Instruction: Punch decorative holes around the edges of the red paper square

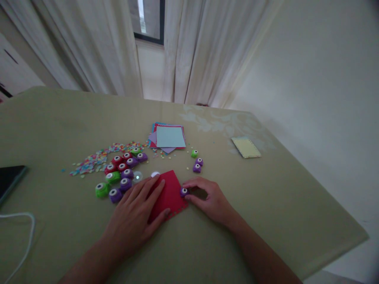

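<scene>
A red paper square (171, 190) lies on the table near me, its lower edge notched with small holes. My left hand (134, 215) lies flat on its left half, fingers stretched out and holding it down. My right hand (209, 199) curls around a small purple paper punch (184, 191) set against the paper's right edge, thumb and fingers on either side of it.
A cluster of red, purple and green punches (121, 173) and scattered confetti (97, 159) lie to the left. A stack of coloured paper (168, 137), three loose punches (197, 161) and a yellow sheet (245, 147) sit farther back. A dark tablet (8, 179) and white cable (20, 232) are at left.
</scene>
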Demonstrator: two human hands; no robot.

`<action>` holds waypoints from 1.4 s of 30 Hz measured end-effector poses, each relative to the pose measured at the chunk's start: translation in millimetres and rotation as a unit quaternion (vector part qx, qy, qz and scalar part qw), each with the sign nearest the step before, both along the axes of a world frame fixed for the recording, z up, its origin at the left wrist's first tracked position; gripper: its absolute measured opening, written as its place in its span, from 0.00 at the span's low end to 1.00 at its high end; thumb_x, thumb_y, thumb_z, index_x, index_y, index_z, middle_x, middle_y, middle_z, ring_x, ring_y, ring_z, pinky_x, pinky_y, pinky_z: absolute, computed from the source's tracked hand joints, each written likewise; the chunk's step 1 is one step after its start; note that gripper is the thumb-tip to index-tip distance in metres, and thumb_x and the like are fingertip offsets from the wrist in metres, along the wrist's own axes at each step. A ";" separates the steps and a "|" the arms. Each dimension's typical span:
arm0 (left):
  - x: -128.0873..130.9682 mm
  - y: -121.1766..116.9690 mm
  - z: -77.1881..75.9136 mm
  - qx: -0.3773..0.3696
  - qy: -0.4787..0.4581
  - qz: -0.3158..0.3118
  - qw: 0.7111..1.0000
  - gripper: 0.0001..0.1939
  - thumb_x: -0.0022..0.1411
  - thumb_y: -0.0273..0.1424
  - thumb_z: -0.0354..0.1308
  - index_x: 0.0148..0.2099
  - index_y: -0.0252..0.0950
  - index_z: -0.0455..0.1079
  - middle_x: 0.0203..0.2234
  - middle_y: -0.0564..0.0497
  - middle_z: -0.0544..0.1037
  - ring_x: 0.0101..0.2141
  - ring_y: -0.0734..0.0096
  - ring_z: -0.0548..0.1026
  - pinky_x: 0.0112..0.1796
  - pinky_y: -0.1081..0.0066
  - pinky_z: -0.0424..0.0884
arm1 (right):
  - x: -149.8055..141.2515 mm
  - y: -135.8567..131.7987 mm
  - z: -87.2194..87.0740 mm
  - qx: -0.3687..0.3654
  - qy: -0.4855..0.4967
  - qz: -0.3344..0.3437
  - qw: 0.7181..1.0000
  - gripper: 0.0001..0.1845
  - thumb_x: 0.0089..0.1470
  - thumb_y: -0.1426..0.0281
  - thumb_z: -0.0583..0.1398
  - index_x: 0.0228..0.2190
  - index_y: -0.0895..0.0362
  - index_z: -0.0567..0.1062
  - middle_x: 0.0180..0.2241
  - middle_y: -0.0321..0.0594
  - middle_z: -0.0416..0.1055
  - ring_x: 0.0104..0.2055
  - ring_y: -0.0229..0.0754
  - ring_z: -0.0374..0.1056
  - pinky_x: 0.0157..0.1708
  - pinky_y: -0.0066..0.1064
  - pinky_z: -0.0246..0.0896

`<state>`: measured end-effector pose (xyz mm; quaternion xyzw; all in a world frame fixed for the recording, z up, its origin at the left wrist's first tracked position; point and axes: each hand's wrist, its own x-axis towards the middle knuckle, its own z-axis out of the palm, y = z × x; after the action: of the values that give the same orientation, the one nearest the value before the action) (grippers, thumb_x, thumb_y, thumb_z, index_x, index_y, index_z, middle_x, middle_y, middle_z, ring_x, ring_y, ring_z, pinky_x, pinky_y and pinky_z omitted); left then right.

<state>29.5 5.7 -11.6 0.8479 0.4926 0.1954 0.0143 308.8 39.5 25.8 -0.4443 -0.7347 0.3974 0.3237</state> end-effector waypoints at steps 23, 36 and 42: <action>-0.8 1.2 2.2 -0.026 -0.010 -0.016 0.999 0.36 0.76 0.48 0.56 0.78 0.42 0.58 0.72 0.43 0.68 0.67 0.44 0.68 0.65 0.46 0.68 | -1.6 2.3 0.7 0.010 0.010 0.025 1.000 0.11 0.68 0.68 0.67 0.51 0.49 0.85 0.51 0.41 0.84 0.54 0.47 0.79 0.60 0.42 0.72; -0.8 0.7 2.4 -0.024 -0.012 -0.015 1.000 0.35 0.76 0.48 0.57 0.78 0.41 0.59 0.71 0.42 0.69 0.66 0.43 0.68 0.64 0.45 0.69 | -1.3 2.5 2.3 0.002 0.011 0.028 1.000 0.11 0.68 0.68 0.67 0.51 0.50 0.85 0.50 0.43 0.84 0.54 0.47 0.79 0.61 0.42 0.71; -0.9 1.4 1.6 -0.022 -0.021 -0.016 0.999 0.36 0.76 0.49 0.56 0.78 0.43 0.58 0.71 0.43 0.69 0.66 0.44 0.69 0.64 0.46 0.68 | -1.3 1.2 -0.9 -0.060 0.021 -0.036 0.997 0.15 0.64 0.61 0.69 0.49 0.53 0.84 0.49 0.45 0.83 0.49 0.47 0.79 0.49 0.36 0.74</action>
<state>28.6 7.1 -10.0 0.8507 0.4830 0.2021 0.0468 307.5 40.7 24.9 -0.4807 -0.6857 0.4386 0.3261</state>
